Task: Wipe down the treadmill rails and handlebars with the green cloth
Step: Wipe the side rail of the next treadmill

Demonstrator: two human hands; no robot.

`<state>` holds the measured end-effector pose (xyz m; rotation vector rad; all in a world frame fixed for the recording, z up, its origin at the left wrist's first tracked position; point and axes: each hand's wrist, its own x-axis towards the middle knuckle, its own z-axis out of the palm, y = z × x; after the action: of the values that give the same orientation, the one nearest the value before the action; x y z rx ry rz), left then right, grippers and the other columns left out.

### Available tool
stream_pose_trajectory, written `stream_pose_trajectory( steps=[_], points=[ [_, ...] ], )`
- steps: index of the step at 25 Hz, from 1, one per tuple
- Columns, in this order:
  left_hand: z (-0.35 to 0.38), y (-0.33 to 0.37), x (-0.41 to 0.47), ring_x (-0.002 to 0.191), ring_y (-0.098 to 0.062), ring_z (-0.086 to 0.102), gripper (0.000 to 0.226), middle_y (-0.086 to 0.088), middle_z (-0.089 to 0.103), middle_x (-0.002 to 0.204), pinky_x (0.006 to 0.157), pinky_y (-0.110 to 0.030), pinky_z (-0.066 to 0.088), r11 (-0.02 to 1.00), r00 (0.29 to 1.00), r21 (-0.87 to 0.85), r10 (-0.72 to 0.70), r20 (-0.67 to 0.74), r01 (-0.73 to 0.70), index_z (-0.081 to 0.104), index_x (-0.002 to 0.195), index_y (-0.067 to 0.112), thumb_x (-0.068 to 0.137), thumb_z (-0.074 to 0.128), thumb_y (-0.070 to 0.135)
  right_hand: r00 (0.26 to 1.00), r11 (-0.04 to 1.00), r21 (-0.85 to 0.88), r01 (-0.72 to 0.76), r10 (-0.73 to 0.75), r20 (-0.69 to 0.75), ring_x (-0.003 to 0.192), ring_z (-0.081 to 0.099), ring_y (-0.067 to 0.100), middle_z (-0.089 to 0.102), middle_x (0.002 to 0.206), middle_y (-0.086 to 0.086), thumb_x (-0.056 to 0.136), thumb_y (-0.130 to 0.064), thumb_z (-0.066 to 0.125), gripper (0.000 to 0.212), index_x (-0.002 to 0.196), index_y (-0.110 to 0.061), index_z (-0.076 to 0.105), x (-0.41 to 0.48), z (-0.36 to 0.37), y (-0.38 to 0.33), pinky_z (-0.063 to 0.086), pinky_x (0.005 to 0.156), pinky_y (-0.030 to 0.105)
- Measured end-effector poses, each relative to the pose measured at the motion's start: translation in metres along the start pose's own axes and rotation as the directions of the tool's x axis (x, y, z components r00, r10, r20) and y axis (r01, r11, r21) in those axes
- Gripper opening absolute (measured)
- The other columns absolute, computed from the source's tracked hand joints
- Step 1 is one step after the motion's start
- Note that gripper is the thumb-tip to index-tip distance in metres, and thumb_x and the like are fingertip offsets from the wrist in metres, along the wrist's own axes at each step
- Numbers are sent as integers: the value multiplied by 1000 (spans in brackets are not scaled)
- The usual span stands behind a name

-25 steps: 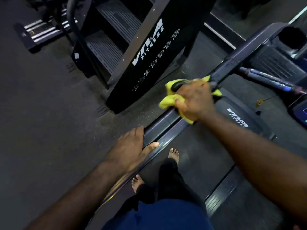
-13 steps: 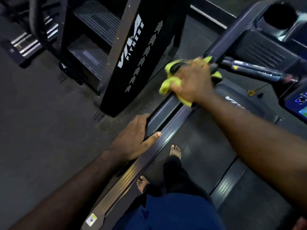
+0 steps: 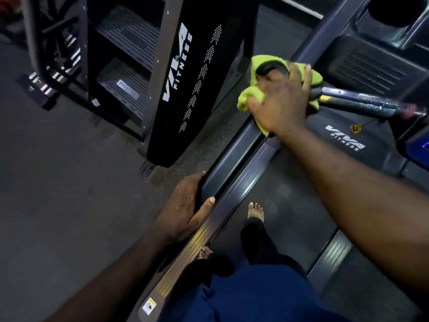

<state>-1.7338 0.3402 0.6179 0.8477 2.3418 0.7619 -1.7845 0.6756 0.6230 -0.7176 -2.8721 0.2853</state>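
- Fingers (image 3: 301, 80) of our right hand (image 3: 282, 105) wrap over the cloth (image 3: 249, 96), clamping it round the far end of the left rail (image 3: 226, 167), where a black grip (image 3: 269, 66) curves up.
- Our left hand (image 3: 185, 208) grips the rail's near end, fingers outside, thumb inside.
- We judge the job part done at most. The cloth sits on this one rail, and the cross bar (image 3: 357, 101), the ribbed strip (image 3: 236, 189) and the other rail, out of view, look left to do. Nothing shows which parts are already clean.
- "VIVA FITNESS" reads in white on the stepper panel (image 3: 178, 66) beside us and on the motor cover (image 3: 346, 138).
- We cannot read the sticker (image 3: 149, 306) at the strip's near end.
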Motion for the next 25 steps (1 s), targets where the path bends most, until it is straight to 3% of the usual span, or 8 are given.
stream_pose_trajectory(
  steps=[4, 7, 11, 15, 18, 20, 22, 25],
  points=[
    [-3, 1, 2, 135, -1, 45, 49, 14, 46, 140, 114, -22, 36, 997, 1000, -80, -5, -29, 3, 39, 152, 26, 107, 49, 43, 989, 894, 436, -104, 139, -50, 146, 37, 31, 49, 149, 10, 96, -42, 63, 46, 139, -27, 62, -131, 30, -63, 16, 128, 51],
    [-6, 0, 3, 134, -6, 47, 40, 16, 48, 136, 111, -15, 34, 990, 999, -139, 36, -22, -39, 41, 147, 33, 108, 49, 34, 970, 714, 679, -170, 244, -14, 151, 29, 24, 29, 164, 12, 100, -45, 55, 55, 152, -26, 52, -110, 38, -42, 22, 126, 40],
    [-1, -6, 7, 129, -5, 46, 42, 12, 47, 133, 106, -8, 28, 989, 998, -130, 63, -7, -63, 42, 147, 27, 106, 42, 40, 763, 470, 812, -348, 645, -46, 152, 19, 6, 22, 172, 12, 99, -55, 45, 73, 161, -16, 38, -56, 52, -29, 12, 120, 10],
    [0, -13, 9, 125, -9, 45, 50, 7, 44, 134, 103, -5, 27, 990, 995, -106, 95, 16, -93, 41, 149, 20, 105, 40, 43, 676, -126, 943, -309, 668, 311, 158, 20, 7, 24, 173, -6, 97, -65, 36, 82, 167, -24, 23, -207, 63, -158, 14, 132, 34],
    [1, -12, 10, 124, -11, 44, 50, 6, 41, 134, 101, -10, 30, 989, 996, -120, 89, 14, -86, 40, 149, 17, 104, 41, 39, 726, 192, 896, -400, 664, 181, 153, 37, 14, 39, 166, -3, 87, -78, 38, 93, 163, -24, 32, -177, 85, -128, 25, 129, 43],
    [3, -11, 11, 122, -11, 43, 48, 8, 41, 130, 101, -19, 32, 987, 995, -126, 99, 6, -98, 41, 146, 19, 103, 42, 39, 680, 28, 936, -351, 695, 233, 154, 35, 15, 37, 168, 2, 86, -72, 42, 96, 165, -18, 31, -112, 97, -74, 23, 131, 45],
    [4, -11, 11, 123, -12, 43, 48, 8, 40, 130, 102, -19, 31, 987, 995, -122, 102, 4, -100, 41, 146, 19, 102, 42, 39, 687, 40, 952, -302, 702, 188, 155, 29, 9, 29, 172, 1, 92, -64, 40, 90, 166, -14, 26, -83, 97, -57, 16, 132, 41],
    [2, -12, 12, 127, -15, 42, 55, 3, 41, 134, 103, -12, 26, 990, 995, -103, 97, 4, -96, 42, 148, 10, 101, 42, 38, 703, -6, 944, -331, 666, 251, 150, 30, 2, 26, 172, -9, 98, -63, 38, 80, 167, -25, 23, -175, 79, -139, 22, 125, 32]
  ],
)
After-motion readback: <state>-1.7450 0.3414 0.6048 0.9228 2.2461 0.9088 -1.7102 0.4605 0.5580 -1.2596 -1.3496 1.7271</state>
